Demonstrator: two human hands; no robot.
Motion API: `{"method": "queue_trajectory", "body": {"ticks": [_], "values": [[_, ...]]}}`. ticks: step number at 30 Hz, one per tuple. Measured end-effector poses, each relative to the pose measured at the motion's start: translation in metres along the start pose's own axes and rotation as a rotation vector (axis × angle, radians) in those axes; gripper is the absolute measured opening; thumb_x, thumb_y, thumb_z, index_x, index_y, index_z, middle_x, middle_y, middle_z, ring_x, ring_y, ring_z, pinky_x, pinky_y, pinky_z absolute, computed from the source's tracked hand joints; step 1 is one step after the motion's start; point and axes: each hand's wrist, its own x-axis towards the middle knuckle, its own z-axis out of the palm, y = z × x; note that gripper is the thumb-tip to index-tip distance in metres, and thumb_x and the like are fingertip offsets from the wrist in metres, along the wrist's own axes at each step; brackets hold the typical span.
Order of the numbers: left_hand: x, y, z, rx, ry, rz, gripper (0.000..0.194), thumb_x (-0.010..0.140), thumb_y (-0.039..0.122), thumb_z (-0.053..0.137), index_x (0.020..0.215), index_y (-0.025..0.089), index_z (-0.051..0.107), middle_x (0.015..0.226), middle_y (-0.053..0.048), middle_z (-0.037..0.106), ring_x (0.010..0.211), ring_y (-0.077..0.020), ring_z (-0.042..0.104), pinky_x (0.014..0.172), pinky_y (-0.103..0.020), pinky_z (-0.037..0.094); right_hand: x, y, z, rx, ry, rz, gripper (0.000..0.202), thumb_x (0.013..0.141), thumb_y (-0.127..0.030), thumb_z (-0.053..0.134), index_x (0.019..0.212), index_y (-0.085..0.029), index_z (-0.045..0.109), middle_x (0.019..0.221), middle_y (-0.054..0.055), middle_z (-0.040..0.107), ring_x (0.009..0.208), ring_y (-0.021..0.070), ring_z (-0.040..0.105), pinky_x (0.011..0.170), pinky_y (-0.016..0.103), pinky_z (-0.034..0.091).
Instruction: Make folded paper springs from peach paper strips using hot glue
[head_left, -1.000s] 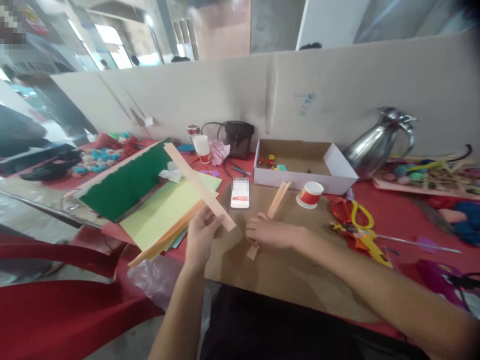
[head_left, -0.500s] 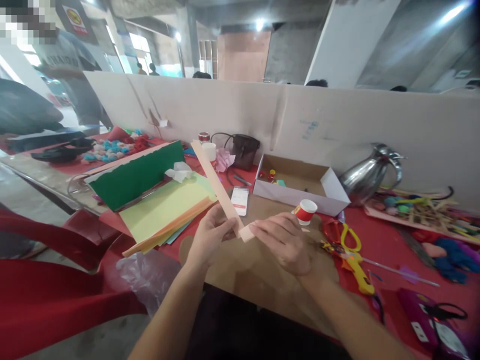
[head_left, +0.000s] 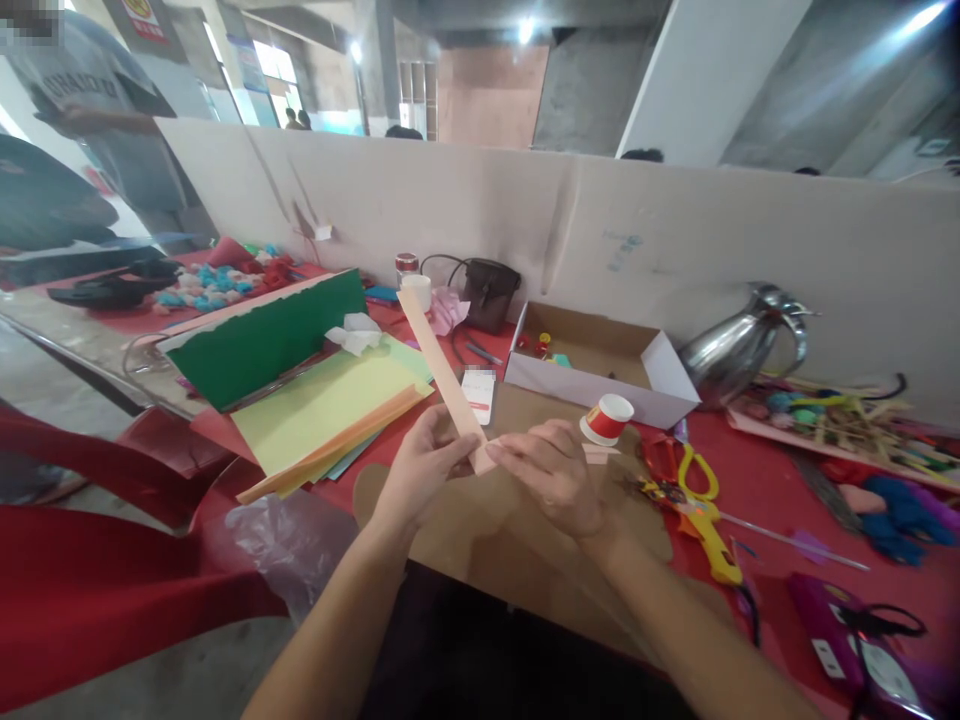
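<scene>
**Two peach strips (head_left: pixel 436 360) held at a slant to each other**

From where I stand, both pieces are in the air above a flat brown board (head_left: pixel 480 550), between the person's hands. The long strip (head_left: pixel 431 345), thin, smooth and straight-edged, leans up and away from the left hand (head_left: pixel 426 468), whose grip is a close thumb-and-finger pinch near its lower end. The right hand (head_left: pixel 556 478) pinches the second strip (head_left: pixel 482 463), whose stubby end shows at the fingertips, right beside the first; whether the two touch I can't tell. Another bit of pale, flat material (head_left: pixel 600 454) pokes out past the right knuckles, and I can't say whether it belongs to the same strip.

Just beyond the strips lies a glossy phone (head_left: pixel 478 395). To its right a round paper cup (head_left: pixel 607 422), white with a red band, stands near a shallow white box (head_left: pixel 592 385) with a brown inside. Leftward are fanned sheets (head_left: pixel 319 400) of yellow and orange paper, backed by a green panel (head_left: pixel 262 345) with a ragged white edge.

Further out on the red-covered table (head_left: pixel 757 470) sit a yellow-handled tool (head_left: pixel 711 540), a mirror-bright metal jug (head_left: pixel 739 350) and a dark brown bag (head_left: pixel 491 295).
</scene>
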Motion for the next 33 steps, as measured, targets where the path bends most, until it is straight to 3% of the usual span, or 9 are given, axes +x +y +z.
{"method": "queue_trajectory", "body": {"ticks": [9, 20, 25, 33], "values": [[-0.001, 0.001, 0.000, -0.026, 0.000, -0.019, 0.043, 0.072, 0.028, 0.074, 0.109, 0.020, 0.054, 0.090, -0.004, 0.069, 0.077, -0.0152, 0.066, 0.068, -0.026, 0.053, -0.001, 0.003, 0.002, -0.071, 0.019, -0.062, 0.043, 0.091, -0.008, 0.052, 0.131, -0.026, 0.052, 0.108, 0.002, 0.070, 0.091, 0.0183, 0.053, 0.084, 0.039, 0.038], [-0.002, -0.003, -0.008, -0.003, -0.124, -0.087, 0.055, 0.067, 0.021, 0.078, 0.115, 0.018, 0.052, 0.088, -0.006, 0.069, 0.077, -0.0161, 0.066, 0.072, -0.029, 0.052, -0.012, -0.001, 0.000, -0.104, 0.045, -0.069, 0.043, 0.089, -0.010, 0.057, 0.128, -0.027, 0.054, 0.110, 0.001, 0.070, 0.096, 0.0162, 0.055, 0.088, 0.036, 0.040], [-0.004, -0.006, -0.007, 0.001, -0.131, -0.126, 0.047, 0.070, 0.023, 0.076, 0.112, 0.018, 0.055, 0.089, -0.007, 0.070, 0.080, -0.0169, 0.066, 0.076, -0.031, 0.052, -0.016, -0.005, -0.004, -0.085, 0.059, -0.069, 0.040, 0.090, -0.010, 0.055, 0.126, -0.027, 0.056, 0.108, 0.001, 0.071, 0.098, 0.0157, 0.056, 0.087, 0.035, 0.040], [-0.005, -0.005, -0.006, 0.009, -0.175, -0.143, 0.034, 0.071, 0.021, 0.075, 0.103, 0.015, 0.064, 0.093, -0.009, 0.071, 0.080, -0.0140, 0.065, 0.074, -0.024, 0.051, -0.020, -0.009, -0.004, -0.044, 0.053, -0.058, 0.035, 0.091, -0.008, 0.050, 0.122, -0.025, 0.058, 0.109, 0.001, 0.070, 0.104, 0.0145, 0.056, 0.088, 0.035, 0.041]]}}
